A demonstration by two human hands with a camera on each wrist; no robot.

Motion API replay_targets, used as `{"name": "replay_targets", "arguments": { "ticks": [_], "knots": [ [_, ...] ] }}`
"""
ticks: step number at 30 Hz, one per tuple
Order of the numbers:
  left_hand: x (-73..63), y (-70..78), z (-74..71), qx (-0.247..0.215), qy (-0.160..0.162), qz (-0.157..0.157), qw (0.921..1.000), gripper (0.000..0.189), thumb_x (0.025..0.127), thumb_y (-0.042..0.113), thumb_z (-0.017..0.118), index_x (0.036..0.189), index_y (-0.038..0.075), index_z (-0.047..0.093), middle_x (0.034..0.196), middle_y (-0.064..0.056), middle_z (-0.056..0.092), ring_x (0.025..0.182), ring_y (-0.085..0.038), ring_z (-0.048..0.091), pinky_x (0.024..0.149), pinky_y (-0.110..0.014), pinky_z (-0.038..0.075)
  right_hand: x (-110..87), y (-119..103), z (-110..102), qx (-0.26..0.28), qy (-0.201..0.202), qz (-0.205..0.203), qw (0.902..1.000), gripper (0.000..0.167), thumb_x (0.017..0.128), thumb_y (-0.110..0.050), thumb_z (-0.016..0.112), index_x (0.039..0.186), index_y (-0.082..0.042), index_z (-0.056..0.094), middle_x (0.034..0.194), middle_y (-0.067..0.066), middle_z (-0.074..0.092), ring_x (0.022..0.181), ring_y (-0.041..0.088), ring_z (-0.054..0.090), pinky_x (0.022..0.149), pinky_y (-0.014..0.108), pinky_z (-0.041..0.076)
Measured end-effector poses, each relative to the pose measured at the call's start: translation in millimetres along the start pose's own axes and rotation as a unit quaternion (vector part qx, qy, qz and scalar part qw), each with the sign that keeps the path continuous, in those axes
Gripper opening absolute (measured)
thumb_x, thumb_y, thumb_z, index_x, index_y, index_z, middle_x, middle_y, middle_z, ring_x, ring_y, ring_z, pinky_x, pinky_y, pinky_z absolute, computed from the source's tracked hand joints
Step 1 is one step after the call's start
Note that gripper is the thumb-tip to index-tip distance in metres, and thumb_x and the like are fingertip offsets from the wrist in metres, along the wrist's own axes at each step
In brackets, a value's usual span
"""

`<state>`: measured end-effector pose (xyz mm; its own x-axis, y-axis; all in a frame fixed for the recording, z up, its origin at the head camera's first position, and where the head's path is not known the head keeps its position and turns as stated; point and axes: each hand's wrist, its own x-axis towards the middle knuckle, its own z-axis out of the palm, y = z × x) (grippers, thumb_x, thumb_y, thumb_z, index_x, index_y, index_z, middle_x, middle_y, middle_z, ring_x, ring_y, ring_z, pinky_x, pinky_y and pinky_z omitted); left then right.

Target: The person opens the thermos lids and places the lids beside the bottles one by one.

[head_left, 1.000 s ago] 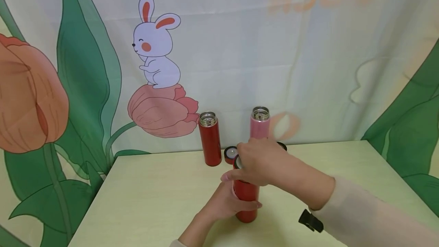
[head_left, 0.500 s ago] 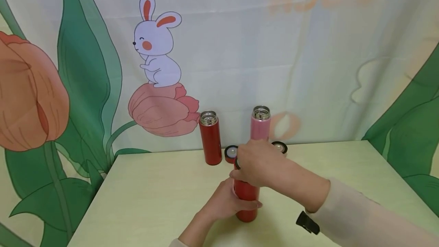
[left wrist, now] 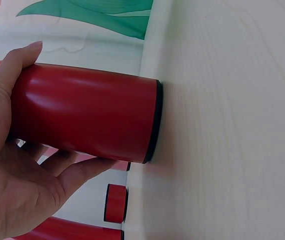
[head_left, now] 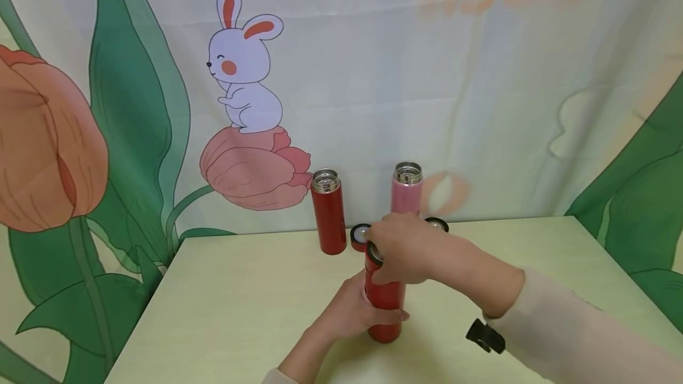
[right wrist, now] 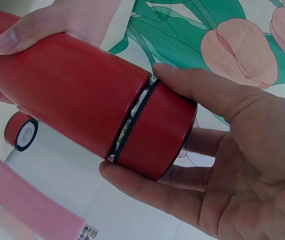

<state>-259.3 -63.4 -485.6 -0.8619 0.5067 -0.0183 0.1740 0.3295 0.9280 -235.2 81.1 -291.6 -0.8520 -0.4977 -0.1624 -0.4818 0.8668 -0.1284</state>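
A red thermos flask (head_left: 385,298) stands upright on the table, its black-edged base touching the surface in the left wrist view. My left hand (head_left: 347,310) grips its body, the thumb on one side and the fingers on the other. Around the flask's red lid (right wrist: 157,130), my right hand (head_left: 408,248) holds with thumb and fingers spread on opposite sides. Between lid and body the right wrist view shows a thin silver strip and a dark ring, so a narrow gap is visible there. The right hand hides part of the lid in the head view.
Behind stand a lidless red flask (head_left: 329,212) and a lidless pink flask (head_left: 407,197). A red lid (head_left: 360,236) lies between them with its inner side up. Another lid (head_left: 437,224) shows partly behind my right wrist. A printed cloth (head_left: 341,76) hangs behind the table (head_left: 224,301).
The right hand's thumb and fingers have shifted round the lid, the thumb drawing in from the left toward the near side. My left hand keeps its grip; the flask stays in place.
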Motion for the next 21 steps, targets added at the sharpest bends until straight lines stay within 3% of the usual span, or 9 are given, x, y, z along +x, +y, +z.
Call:
{"name": "replay_targets", "arguments": {
  "ticks": [2, 6, 8, 21],
  "knots": [
    [0.1, -0.1, -0.2, 0.001, 0.0, 0.001, 1.0, 0.064, 0.082, 0.045, 0.086, 0.135, 0.037, 0.052, 0.122, 0.015, 0.067, 0.113, -0.011, 0.063, 0.098, -0.04, 0.053, 0.5, 1.3, -1.4, 0.004, -0.009, -0.004, 0.9999, 0.026, 0.084, -0.025, 0.082, 0.105, -0.014, 0.071, 0.08, -0.001, 0.061, 0.082, 0.019, 0.058, 0.065, 0.032, 0.05],
    [0.1, -0.7, -0.4, -0.001, -0.001, -0.002, 1.0, 0.063, 0.081, 0.045, 0.086, 0.134, 0.035, 0.053, 0.121, 0.014, 0.067, 0.112, -0.011, 0.064, 0.098, -0.039, 0.053, 1.4, 2.4, -3.4, 0.021, -0.028, -0.001, 0.9994, 0.05, 0.083, -0.017, 0.082, 0.131, -0.019, 0.071, 0.09, -0.002, 0.064, 0.085, 0.018, 0.059, 0.066, 0.03, 0.053],
    [0.2, -1.0, -0.4, -0.002, -0.001, -0.004, 1.0, 0.063, 0.081, 0.045, 0.086, 0.133, 0.034, 0.053, 0.12, 0.014, 0.068, 0.111, -0.011, 0.064, 0.098, -0.039, 0.053, 1.2, 2.7, -3.8, 0.027, -0.031, -0.002, 0.9992, 0.056, 0.082, -0.014, 0.083, 0.136, -0.021, 0.069, 0.097, -0.003, 0.067, 0.086, 0.017, 0.06, 0.067, 0.029, 0.054],
    [0.0, 1.0, -0.4, -0.006, -0.002, -0.01, 0.9999, 0.062, 0.081, 0.045, 0.086, 0.132, 0.032, 0.053, 0.119, 0.012, 0.067, 0.11, -0.012, 0.064, 0.096, -0.039, 0.053, -1.3, 9.8, -3.4, 0.042, -0.021, -0.045, 0.9979, 0.059, 0.077, -0.004, 0.085, 0.132, -0.022, 0.072, 0.112, -0.002, 0.073, 0.089, 0.015, 0.061, 0.065, 0.029, 0.054]
  ]
}}
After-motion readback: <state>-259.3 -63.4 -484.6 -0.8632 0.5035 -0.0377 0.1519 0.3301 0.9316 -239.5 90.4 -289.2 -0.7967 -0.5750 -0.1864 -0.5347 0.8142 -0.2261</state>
